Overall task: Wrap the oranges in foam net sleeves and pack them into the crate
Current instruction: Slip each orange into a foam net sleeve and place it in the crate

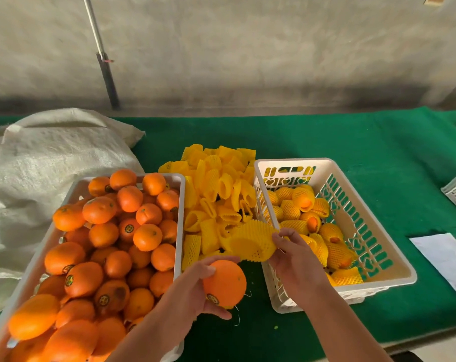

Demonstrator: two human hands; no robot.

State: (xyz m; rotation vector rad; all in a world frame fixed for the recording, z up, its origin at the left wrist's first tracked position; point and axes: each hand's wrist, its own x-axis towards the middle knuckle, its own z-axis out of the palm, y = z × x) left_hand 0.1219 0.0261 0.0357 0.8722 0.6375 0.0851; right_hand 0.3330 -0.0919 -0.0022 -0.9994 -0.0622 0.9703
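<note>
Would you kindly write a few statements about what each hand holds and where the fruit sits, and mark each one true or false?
1. The left hand holds a bare orange. True.
2. The right hand is empty. False: its fingers pinch a yellow foam sleeve.
3. The held orange is already inside the sleeve. False: it is still bare, beside the sleeve.
4. The white crate on the right holds sleeved oranges. True.
5. The loose sleeves lie piled between the two crates. True.
</note>
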